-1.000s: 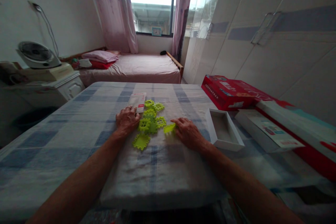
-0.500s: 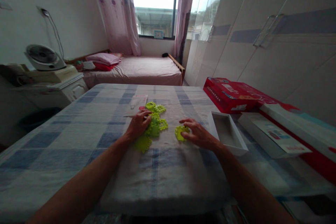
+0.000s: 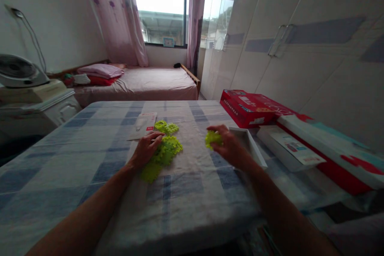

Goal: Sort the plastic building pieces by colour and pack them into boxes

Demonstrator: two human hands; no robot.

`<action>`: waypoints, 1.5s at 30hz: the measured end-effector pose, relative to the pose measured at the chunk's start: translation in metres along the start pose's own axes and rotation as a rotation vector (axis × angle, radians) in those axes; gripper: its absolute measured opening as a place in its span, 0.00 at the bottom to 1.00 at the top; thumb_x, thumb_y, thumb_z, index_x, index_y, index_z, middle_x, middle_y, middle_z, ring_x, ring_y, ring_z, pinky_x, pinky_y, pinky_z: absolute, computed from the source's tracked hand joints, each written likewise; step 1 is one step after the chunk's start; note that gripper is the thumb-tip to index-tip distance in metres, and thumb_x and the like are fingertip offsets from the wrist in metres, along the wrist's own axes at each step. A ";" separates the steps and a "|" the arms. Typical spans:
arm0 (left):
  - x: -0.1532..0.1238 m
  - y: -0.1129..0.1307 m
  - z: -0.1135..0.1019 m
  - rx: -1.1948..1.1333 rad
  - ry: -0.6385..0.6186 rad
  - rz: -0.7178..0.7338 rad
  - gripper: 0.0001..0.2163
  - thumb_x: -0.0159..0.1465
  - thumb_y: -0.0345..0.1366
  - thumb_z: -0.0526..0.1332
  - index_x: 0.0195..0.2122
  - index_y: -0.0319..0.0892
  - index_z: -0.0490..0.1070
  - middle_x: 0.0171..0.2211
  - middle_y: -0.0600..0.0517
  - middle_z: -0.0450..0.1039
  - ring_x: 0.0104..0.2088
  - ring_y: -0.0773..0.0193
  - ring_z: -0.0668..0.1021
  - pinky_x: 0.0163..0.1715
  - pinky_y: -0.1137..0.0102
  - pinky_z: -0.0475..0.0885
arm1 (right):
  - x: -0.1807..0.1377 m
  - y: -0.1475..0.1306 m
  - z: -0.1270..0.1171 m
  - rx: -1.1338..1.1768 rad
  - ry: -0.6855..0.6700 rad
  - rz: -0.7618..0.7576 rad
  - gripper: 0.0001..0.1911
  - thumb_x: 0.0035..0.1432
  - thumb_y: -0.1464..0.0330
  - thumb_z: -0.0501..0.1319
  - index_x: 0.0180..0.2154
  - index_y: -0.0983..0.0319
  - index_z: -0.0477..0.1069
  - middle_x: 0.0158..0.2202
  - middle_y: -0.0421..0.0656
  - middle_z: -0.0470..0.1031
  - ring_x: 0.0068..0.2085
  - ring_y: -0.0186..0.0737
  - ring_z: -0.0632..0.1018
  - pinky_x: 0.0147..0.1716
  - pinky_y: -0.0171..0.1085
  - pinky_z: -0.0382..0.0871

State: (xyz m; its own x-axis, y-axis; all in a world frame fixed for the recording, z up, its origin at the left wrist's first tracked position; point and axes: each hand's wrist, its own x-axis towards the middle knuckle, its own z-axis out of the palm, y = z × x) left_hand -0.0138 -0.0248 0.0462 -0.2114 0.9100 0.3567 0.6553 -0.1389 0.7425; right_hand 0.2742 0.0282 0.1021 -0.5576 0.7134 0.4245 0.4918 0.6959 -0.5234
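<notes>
My right hand (image 3: pixel 226 144) grips a yellow-green notched puzzle piece (image 3: pixel 212 139) between thumb and fingers, close to the left side of a white open box (image 3: pixel 255 150). My left hand (image 3: pixel 147 149) lies against the left side of a pile of similar yellow-green puzzle pieces (image 3: pixel 168 152), fingers stretched out over its edge. Some of the pile is hidden by that hand. Just beyond it are more yellow-green pieces (image 3: pixel 168 128), some with open middles. A white card (image 3: pixel 142 126) with a small red patch lies behind my left hand.
A checked cloth (image 3: pixel 186 196) covers the table. Along the right side are a red box (image 3: pixel 247 110), a white box with a printed label (image 3: pixel 291 150) and a long red-and-white package (image 3: pixel 330 152). A bed (image 3: pixel 156 82) stands beyond the table, with a wardrobe (image 3: pixel 270 76) to the right.
My right hand has closed round the single piece and picked it up, moving towards the white box. My left hand stays at the pile. The view has turned right.
</notes>
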 end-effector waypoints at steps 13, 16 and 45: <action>0.001 -0.002 0.003 -0.012 -0.020 0.009 0.17 0.61 0.43 0.51 0.35 0.38 0.75 0.34 0.49 0.76 0.37 0.61 0.76 0.40 0.69 0.68 | -0.015 0.071 -0.046 -0.531 0.223 0.148 0.19 0.51 0.65 0.55 0.46 0.62 0.68 0.45 0.51 0.70 0.48 0.51 0.71 0.47 0.50 0.64; -0.001 0.000 0.005 -0.099 -0.126 -0.042 0.19 0.61 0.47 0.51 0.36 0.38 0.75 0.29 0.50 0.76 0.31 0.62 0.76 0.33 0.71 0.69 | -0.003 0.033 -0.020 -0.345 0.128 0.036 0.18 0.53 0.68 0.54 0.47 0.62 0.68 0.46 0.49 0.69 0.48 0.47 0.72 0.48 0.46 0.64; -0.004 0.006 0.003 -0.287 -0.270 -0.074 0.18 0.57 0.48 0.57 0.38 0.37 0.74 0.34 0.48 0.78 0.32 0.62 0.78 0.33 0.71 0.72 | 0.031 -0.008 0.098 -0.052 -0.271 0.033 0.17 0.48 0.73 0.57 0.43 0.63 0.65 0.39 0.47 0.71 0.41 0.41 0.71 0.42 0.38 0.62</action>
State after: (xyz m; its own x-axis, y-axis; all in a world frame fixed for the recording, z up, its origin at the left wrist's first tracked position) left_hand -0.0066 -0.0279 0.0480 -0.0273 0.9862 0.1633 0.4082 -0.1382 0.9024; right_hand 0.1877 0.0366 0.0464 -0.6955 0.6926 0.1912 0.5427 0.6808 -0.4919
